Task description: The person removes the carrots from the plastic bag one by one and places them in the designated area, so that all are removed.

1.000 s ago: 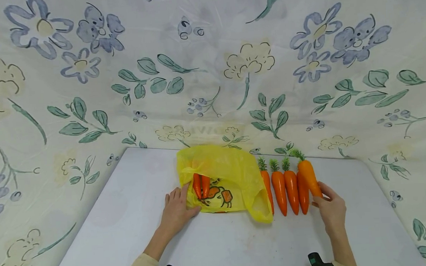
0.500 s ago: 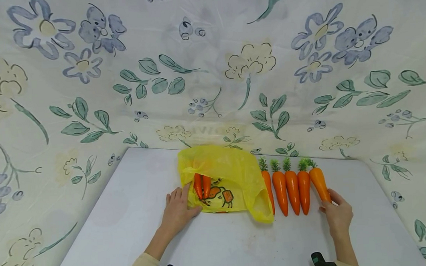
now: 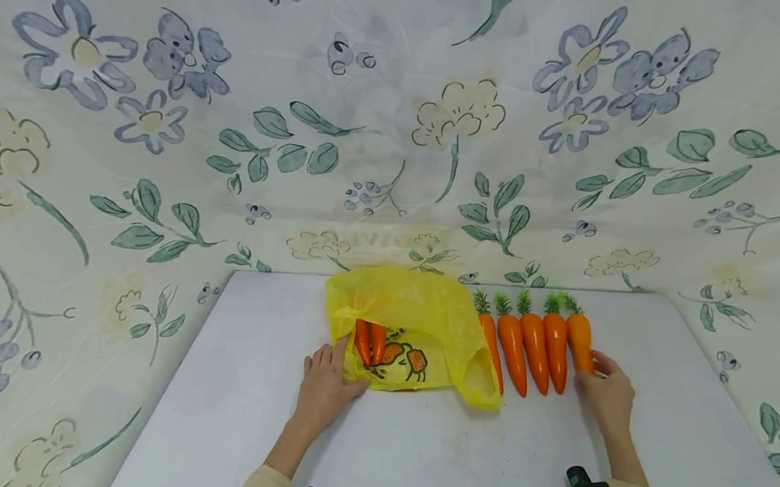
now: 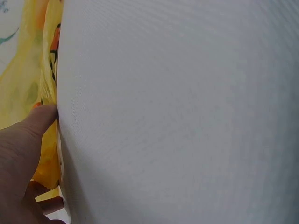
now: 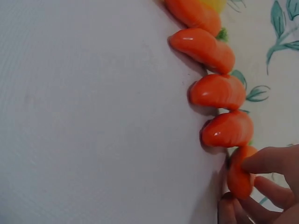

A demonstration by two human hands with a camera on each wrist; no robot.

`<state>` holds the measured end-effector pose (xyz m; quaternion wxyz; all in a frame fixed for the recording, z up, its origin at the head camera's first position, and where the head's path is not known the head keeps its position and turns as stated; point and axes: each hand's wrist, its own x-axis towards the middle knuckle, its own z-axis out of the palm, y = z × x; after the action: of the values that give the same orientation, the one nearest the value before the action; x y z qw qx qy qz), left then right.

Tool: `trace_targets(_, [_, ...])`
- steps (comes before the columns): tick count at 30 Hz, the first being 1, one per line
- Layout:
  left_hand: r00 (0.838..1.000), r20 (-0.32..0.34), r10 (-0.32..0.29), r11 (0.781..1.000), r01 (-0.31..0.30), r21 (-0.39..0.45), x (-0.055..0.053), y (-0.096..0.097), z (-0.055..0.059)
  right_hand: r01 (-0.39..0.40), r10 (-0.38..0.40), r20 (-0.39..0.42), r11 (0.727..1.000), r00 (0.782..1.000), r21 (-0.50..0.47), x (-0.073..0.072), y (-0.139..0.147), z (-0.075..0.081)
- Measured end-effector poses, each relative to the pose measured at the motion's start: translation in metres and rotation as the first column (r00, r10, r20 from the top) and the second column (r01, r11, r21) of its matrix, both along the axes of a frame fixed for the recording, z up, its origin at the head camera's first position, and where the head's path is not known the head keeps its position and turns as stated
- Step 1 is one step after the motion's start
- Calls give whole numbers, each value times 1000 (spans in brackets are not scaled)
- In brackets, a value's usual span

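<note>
With the right hand (image 3: 607, 394), pinches the end carrot (image 3: 579, 336) near its tip, just beside four carrots (image 3: 534, 346) lined up on the table (image 3: 206, 400), and with the left hand (image 3: 323, 388), fingers spread, touches the yellow bag (image 3: 406, 294) showing two more carrots (image 3: 377, 343).

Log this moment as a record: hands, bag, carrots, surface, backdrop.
left_hand: left hand touches the left side of the yellow bag
right_hand: right hand holds the rightmost carrot by its lower end
bag_contents: two carrots visible; any others can't be told
carrot_row: five carrots side by side, green tops toward the far edge
occlusion: leftmost carrot in the row partly hidden by the bag
surface: white table
backdrop: floral sheet
</note>
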<state>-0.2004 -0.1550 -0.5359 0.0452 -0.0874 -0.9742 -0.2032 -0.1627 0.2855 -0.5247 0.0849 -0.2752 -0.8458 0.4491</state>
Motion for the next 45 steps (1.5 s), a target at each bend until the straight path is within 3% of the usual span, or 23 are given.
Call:
trace_targets(6, [1000, -23, 1, 1000, -1, 3, 3, 0, 1, -63, 63, 39, 998, 997, 7, 0, -3, 0])
trace_targets(16, [1000, -7, 8, 1000, -8, 0, 3, 1, 2, -77, 78, 64, 997, 995, -15, 2, -2, 2])
trace_targets(31, [1000, -4, 7, 1000, -7, 7, 3, 0, 1, 2, -2, -45, 1000, 999, -6, 5, -9, 18])
trace_targets(37, [1000, 5, 7, 1000, -7, 6, 2, 1, 2, -34, 33, -77, 999, 996, -14, 1, -16, 29])
trace_targets(45, [1000, -10, 1, 1000, -1, 2, 1, 1, 2, -87, 86, -52, 996, 995, -15, -7, -30, 38])
